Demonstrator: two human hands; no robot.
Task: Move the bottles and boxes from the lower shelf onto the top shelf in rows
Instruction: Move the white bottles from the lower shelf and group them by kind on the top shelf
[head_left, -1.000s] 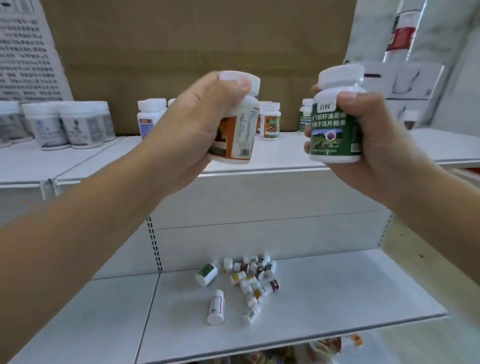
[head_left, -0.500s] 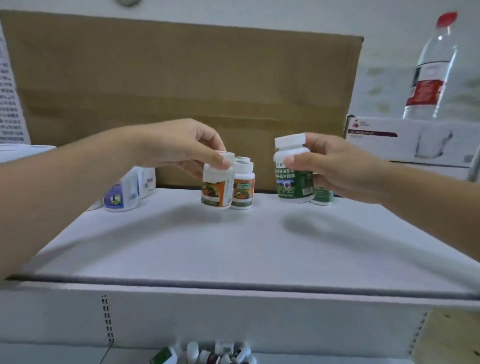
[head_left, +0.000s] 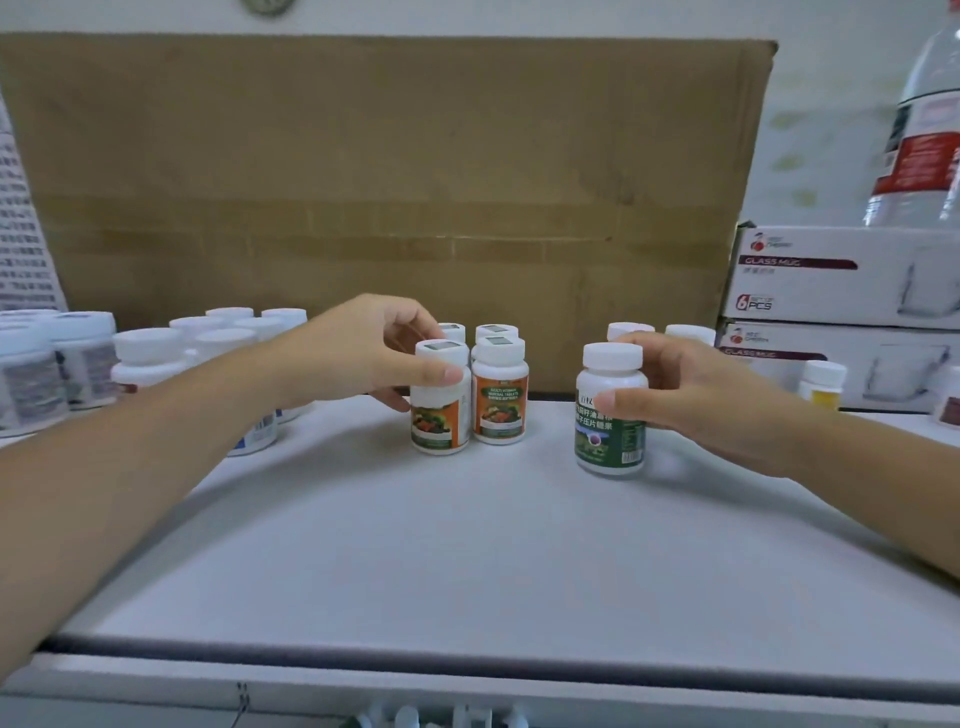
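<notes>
Head view: white caps (head_left: 408, 719) show at the bottom edge, below the top shelf (head_left: 467, 561). On that shelf the left hand (head_left: 358, 353) has its grip closed round an upright orange bottle (head_left: 440, 415), just beside a matching bottle (head_left: 500, 400); the right hand (head_left: 691, 395) grasps an upright green bottle (head_left: 610, 431) standing on the shelf. More bottles (head_left: 631, 330) stand behind, before a cardboard sheet (head_left: 389, 182)

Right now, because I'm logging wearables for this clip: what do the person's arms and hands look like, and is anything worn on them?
Nothing worn shows. The left hand and right hand are bare: no gloves or rings visible. The left forearm and right forearm are bare up to the frame edges, with no sleeves, watch or bracelet in view.
</notes>
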